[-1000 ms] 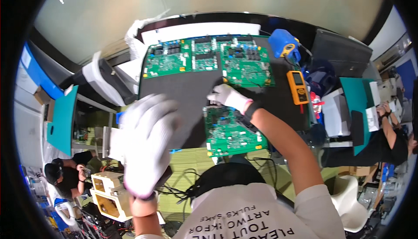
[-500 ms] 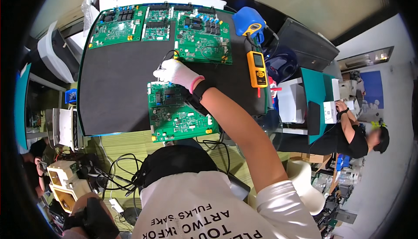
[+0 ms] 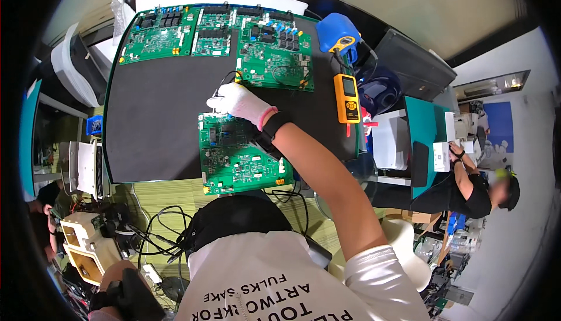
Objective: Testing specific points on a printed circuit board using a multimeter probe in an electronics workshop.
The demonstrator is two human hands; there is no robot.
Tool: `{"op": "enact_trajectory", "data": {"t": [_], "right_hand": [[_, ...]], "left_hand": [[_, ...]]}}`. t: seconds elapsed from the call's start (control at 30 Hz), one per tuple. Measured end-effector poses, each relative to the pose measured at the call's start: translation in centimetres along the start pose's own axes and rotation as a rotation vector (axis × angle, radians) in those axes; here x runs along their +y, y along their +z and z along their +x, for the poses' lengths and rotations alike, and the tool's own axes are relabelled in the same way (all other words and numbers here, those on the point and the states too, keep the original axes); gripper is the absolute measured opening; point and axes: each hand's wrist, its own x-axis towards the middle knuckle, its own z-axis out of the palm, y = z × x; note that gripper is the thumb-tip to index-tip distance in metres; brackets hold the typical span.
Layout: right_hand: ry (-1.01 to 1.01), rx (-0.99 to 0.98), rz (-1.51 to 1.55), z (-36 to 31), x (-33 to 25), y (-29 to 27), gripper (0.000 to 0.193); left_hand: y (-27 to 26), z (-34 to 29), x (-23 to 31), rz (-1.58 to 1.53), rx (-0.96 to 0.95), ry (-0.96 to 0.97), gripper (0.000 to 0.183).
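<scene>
My right hand (image 3: 236, 100), in a white knit glove with a pink cuff, reaches over the dark mat (image 3: 152, 116). Its fingers are closed on a thin black cable (image 3: 225, 77), which loops up beside a yellow part at the near-left corner of a large green circuit board (image 3: 274, 67). Just below the hand lies another green circuit board (image 3: 245, 166) at the table's near edge; my wrist, with a black strap, covers part of it. My left wrist, wrapped in a black strap, shows at the lower left, but the hand itself is out of sight.
More green boards (image 3: 156, 37) lie along the table's far edge. A yellow handheld meter (image 3: 347, 100) and a blue device (image 3: 338, 32) are at the right. Black cables (image 3: 160, 227) hang by the near side. A co-worker (image 3: 467, 186) stands at a teal-topped desk on the right.
The view has shifted slightly, with the table sitting a little lower. My right hand stays in nearly the same place with the cable. The left wrist has moved a little.
</scene>
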Motion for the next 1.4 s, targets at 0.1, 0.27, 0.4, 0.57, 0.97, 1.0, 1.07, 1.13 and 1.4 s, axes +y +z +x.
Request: {"op": "enact_trajectory", "data": {"t": [0.1, 0.27, 0.4, 0.57, 0.97, 1.0, 1.07, 1.13, 1.4], "right_hand": [[0.066, -0.041, -0.005, -0.6, 0.6, -0.1, 0.014], [-0.045, -0.096, -0.114, -0.1, 0.4, -0.9, 0.016], [-0.014, -0.144, -0.104, 0.5, -0.3, -1.2, 0.016], [0.223, -0.145, 0.279, -0.3, 0.6, -0.5, 0.015], [0.569, -0.317, 0.645, 1.0, 0.2, 0.0, 0.010], [0.566, -0.329, 0.629, 0.7, 0.3, 0.1, 0.010], [0.531, -0.309, 0.561, 0.2, 1.0, -0.4, 0.011], [0.110, -0.159, 0.106, 0.8, 0.7, -0.1, 0.015], [0.928, -0.248, 0.700, 2.8, -1.9, -2.0, 0.028]], "left_hand": [[0.3, 0.3, -0.6, -0.020, -0.005, 0.009, 0.019], [0.2, 0.1, -0.3, -0.005, 0.001, -0.018, 0.019], [0.1, -0.3, -0.5, 0.005, 0.005, -0.043, 0.019], [0.2, -0.5, -0.7, 0.002, 0.008, -0.040, 0.019], [-0.3, -1.8, -0.4, 0.024, 0.039, -0.067, 0.020], [-0.3, -1.9, -0.4, 0.022, 0.039, -0.065, 0.020], [-0.4, -1.7, -0.9, 0.027, 0.042, -0.058, 0.020], [-0.8, -2.2, -0.3, 0.045, 0.058, -0.074, 0.020], [-3.5, -3.8, -0.1, 0.095, 0.185, -0.261, 0.021]]}}
